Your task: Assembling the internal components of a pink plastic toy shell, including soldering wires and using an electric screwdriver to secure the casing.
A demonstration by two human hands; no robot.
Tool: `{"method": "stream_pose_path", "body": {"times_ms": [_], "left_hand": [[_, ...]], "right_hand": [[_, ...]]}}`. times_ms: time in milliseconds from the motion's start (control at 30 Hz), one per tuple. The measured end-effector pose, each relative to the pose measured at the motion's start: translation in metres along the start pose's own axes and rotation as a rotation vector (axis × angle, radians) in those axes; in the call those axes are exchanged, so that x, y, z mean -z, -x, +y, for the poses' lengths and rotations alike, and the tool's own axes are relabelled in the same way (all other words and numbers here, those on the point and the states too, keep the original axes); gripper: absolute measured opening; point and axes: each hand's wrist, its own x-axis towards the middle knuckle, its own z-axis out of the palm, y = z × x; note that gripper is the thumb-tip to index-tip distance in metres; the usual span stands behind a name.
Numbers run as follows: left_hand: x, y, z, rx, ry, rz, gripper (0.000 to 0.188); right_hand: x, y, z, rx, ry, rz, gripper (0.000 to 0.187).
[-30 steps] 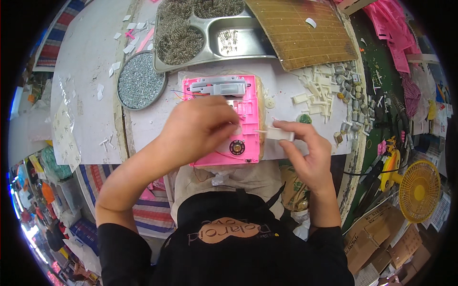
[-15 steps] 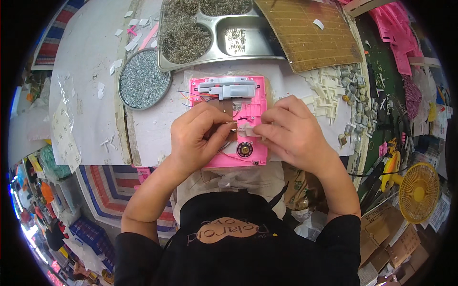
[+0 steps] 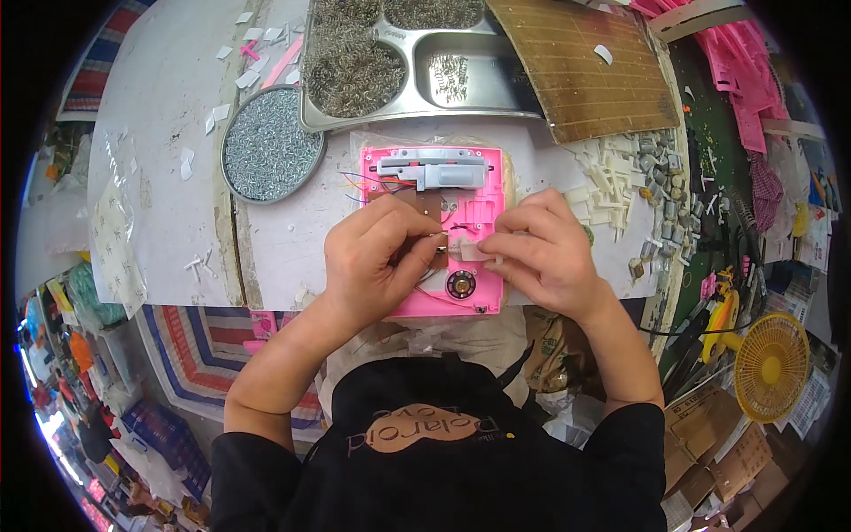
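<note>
A pink plastic housing (image 3: 486, 301) lies before me at the table's near edge, its inside facing up. A grey plastic mechanism (image 3: 448, 175) sits across its far end, and coloured wires (image 3: 359, 184) stick out at the left. A small round black speaker (image 3: 461, 284) is at the near end. Over the middle of the housing, my left hand (image 3: 377, 257) is closed in a pinch; what its fingertips hold is too small to make out. My right hand (image 3: 548, 253) pinches a small whitish, see-through piece (image 3: 468, 253) just right of the left fingertips.
A round dish of small silver screws (image 3: 273, 146) stands at the left. Behind is a metal tray (image 3: 417, 102) of springs, with a brown board (image 3: 585, 75) resting over its right side. White plastic parts (image 3: 612, 182) and small motor-like pieces (image 3: 665, 199) lie at the right. A yellow fan (image 3: 771, 368) stands farther right.
The whole view has shifted slightly, moving the table and housing a little right and down in it. Both hands keep their pinches over the housing's middle, with hardly any movement relative to it.
</note>
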Motion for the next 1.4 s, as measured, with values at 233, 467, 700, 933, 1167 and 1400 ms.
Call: {"method": "stream_pose_path", "body": {"times_ms": [233, 467, 700, 933, 1167, 1400], "left_hand": [[0.003, 0.002, 0.002, 0.018, -0.025, -0.023, 0.012], [0.004, -0.004, 0.001, -0.059, -0.036, -0.078, 0.010], [0.019, -0.003, 0.018, 0.093, -0.029, -0.176, 0.030], [0.012, -0.030, 0.049, -0.071, -0.008, -0.322, 0.028], [-0.066, -0.081, 0.078, 0.657, 0.652, -0.681, 0.026], [-0.074, -0.093, 0.074, 0.525, 0.407, -1.033, 0.030]], "right_hand": [[-0.020, 0.006, -0.003, -0.120, 0.040, 0.013, 0.033], [-0.008, 0.017, -0.029, -0.103, 0.323, -0.048, 0.027], [0.110, 0.086, 0.048, -0.652, 0.705, 0.284, 0.027], [0.123, 0.091, 0.077, -0.564, 0.830, 0.208, 0.032], [0.060, 0.056, -0.027, -0.228, 0.373, 0.471, 0.040], [0.083, 0.078, -0.048, -0.354, -0.015, 0.249, 0.035]]}}
